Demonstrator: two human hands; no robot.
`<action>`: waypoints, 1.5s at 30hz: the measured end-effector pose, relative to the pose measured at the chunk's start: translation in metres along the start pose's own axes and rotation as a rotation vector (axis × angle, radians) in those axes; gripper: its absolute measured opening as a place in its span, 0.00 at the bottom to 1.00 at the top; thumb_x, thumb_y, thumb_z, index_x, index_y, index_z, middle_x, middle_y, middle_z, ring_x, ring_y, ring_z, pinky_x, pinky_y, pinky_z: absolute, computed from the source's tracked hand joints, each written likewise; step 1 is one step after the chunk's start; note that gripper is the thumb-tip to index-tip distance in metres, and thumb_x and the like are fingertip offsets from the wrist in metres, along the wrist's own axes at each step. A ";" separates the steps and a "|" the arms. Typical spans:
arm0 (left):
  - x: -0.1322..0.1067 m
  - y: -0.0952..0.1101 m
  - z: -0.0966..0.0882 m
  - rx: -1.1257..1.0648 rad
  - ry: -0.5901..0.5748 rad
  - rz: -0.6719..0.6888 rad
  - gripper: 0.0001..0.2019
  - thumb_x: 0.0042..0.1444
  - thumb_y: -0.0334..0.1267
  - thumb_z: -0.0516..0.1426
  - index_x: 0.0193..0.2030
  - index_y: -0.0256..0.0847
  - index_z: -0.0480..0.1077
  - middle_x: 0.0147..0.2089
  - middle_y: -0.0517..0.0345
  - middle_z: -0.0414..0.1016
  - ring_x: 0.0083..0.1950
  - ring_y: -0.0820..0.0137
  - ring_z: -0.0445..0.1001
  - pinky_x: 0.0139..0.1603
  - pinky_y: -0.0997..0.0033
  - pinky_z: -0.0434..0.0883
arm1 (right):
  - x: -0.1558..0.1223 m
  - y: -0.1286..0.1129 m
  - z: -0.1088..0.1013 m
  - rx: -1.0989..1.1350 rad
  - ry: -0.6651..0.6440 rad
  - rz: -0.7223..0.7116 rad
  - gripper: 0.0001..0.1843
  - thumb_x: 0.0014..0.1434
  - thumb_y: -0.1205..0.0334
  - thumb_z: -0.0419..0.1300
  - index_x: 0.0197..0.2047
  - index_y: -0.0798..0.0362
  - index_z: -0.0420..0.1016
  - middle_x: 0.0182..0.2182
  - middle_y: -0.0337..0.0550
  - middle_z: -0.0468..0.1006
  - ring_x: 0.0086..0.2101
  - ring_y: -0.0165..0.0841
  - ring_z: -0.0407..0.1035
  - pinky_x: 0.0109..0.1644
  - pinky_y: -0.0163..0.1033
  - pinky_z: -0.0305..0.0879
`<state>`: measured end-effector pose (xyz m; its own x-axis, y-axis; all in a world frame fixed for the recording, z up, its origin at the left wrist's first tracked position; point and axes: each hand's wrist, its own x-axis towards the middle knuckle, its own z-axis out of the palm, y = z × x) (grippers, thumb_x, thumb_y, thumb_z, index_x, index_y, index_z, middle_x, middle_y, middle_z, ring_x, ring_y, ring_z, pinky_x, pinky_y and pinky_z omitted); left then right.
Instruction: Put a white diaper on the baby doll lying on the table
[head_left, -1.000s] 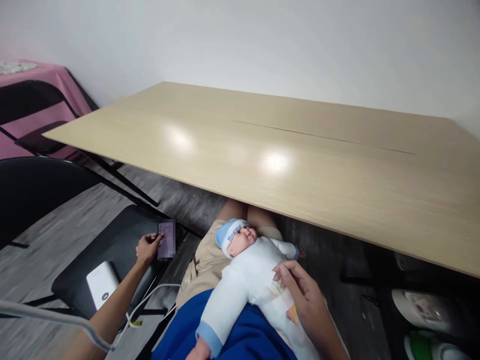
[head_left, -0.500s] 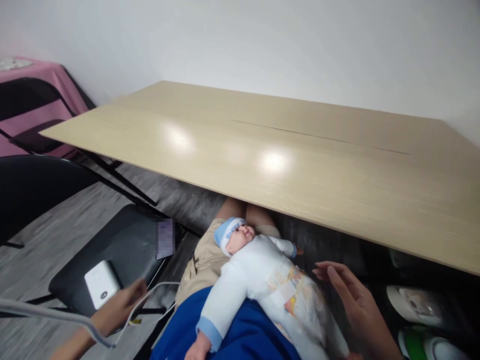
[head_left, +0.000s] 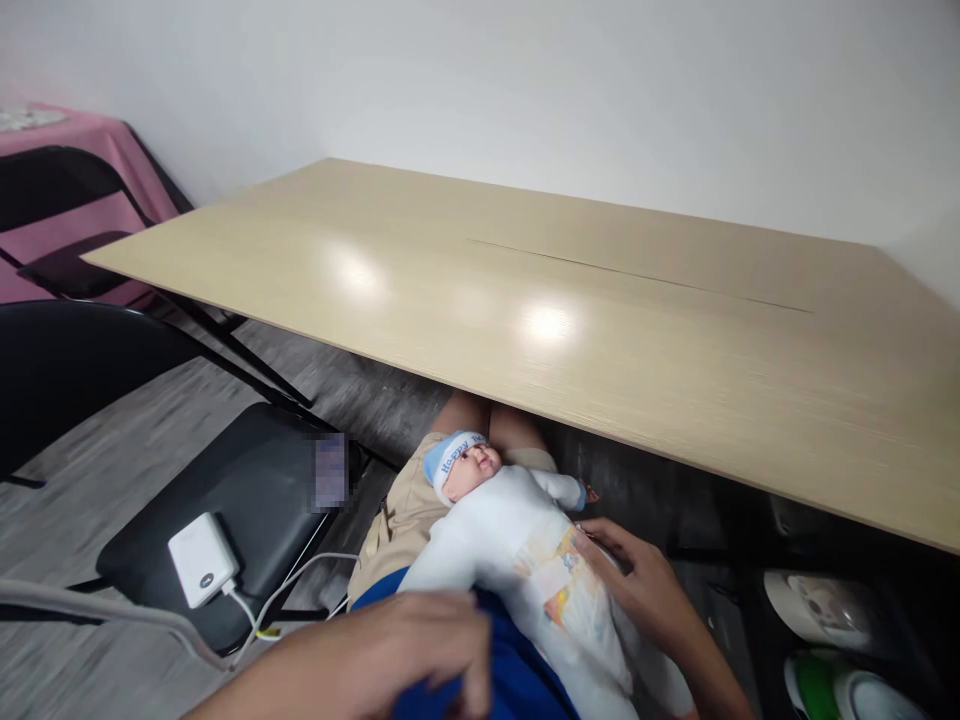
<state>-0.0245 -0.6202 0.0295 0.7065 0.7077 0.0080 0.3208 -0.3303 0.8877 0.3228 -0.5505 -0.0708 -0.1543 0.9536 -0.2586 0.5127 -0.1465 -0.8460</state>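
Observation:
A baby doll in a white suit and a blue-and-white cap lies on my lap below the table edge, head pointing away from me. My right hand rests on the doll's belly and side, fingers curled against its printed diaper. My left hand hovers blurred over the blue cloth near the doll's lower arm, fingers bent, with nothing visible in it.
A long light wooden table fills the middle. To my left stands a black folding chair with a phone and a white power bank with cable. Pink-covered table far left; white and green objects on the floor at right.
My left hand let go of the phone on the chair and swung over to my lap. My right hand lifted off the doll, then came back onto its belly.

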 end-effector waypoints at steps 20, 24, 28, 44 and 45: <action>0.123 -0.076 0.033 -0.010 0.054 0.218 0.10 0.76 0.46 0.61 0.54 0.44 0.76 0.55 0.50 0.84 0.58 0.61 0.78 0.67 0.60 0.70 | 0.030 0.026 -0.018 -0.139 0.113 -0.207 0.22 0.70 0.38 0.64 0.40 0.44 0.90 0.43 0.48 0.91 0.47 0.51 0.85 0.59 0.55 0.78; 0.125 -0.077 0.034 -0.006 0.064 0.218 0.08 0.78 0.43 0.58 0.51 0.44 0.75 0.53 0.51 0.84 0.56 0.62 0.78 0.65 0.62 0.70 | 0.035 0.036 -0.025 -0.186 0.128 -0.154 0.25 0.72 0.34 0.60 0.43 0.44 0.88 0.47 0.48 0.90 0.50 0.50 0.84 0.62 0.57 0.77; 0.123 -0.075 0.032 -0.028 0.054 0.212 0.10 0.80 0.44 0.54 0.53 0.44 0.74 0.55 0.48 0.84 0.58 0.62 0.77 0.66 0.61 0.70 | 0.025 0.015 -0.018 -0.084 0.049 -0.226 0.23 0.73 0.40 0.63 0.58 0.45 0.88 0.59 0.50 0.86 0.60 0.49 0.80 0.71 0.56 0.72; 0.210 -0.068 0.071 0.352 -0.189 0.235 0.22 0.70 0.56 0.64 0.59 0.41 0.79 0.58 0.41 0.84 0.63 0.49 0.78 0.66 0.46 0.73 | -0.070 0.019 -0.051 0.162 -0.100 0.213 0.38 0.71 0.25 0.52 0.29 0.44 0.88 0.17 0.45 0.75 0.21 0.42 0.72 0.30 0.45 0.70; 0.229 -0.072 0.091 0.413 -0.295 0.226 0.23 0.63 0.59 0.70 0.51 0.41 0.83 0.53 0.40 0.86 0.60 0.46 0.80 0.62 0.44 0.75 | -0.077 0.026 -0.049 0.187 -0.077 0.255 0.38 0.70 0.25 0.53 0.28 0.43 0.87 0.15 0.45 0.74 0.21 0.43 0.72 0.29 0.45 0.70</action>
<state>0.1721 -0.4910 -0.0751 0.9142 0.4053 -0.0045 0.3192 -0.7132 0.6241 0.3893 -0.6152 -0.0505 -0.1080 0.8581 -0.5020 0.3799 -0.4310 -0.8185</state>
